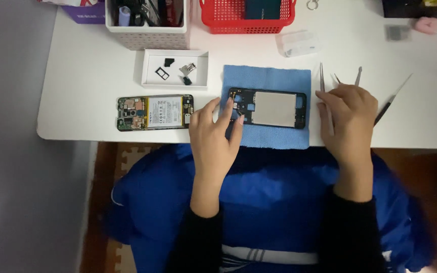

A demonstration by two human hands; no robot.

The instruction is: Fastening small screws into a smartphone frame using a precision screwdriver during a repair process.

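Observation:
A black phone frame [274,108] with a pale rectangular middle lies on a blue cloth [266,81]. My left hand [214,136] rests its fingertips on the frame's left end, fingers spread, holding nothing. My right hand [347,114] lies on the white table [87,65] just right of the cloth, over metal tweezers [323,86] and other thin tools; whether it grips one I cannot tell. An opened phone [155,112] with its battery and circuit board showing lies left of the cloth.
A small white tray [150,71] with small phone parts sits behind the opened phone. A white bin [147,35] and red basket [249,23] stand at the back. A thin dark tool [390,101] lies at the right. A clear plastic case [299,43] sits behind the cloth.

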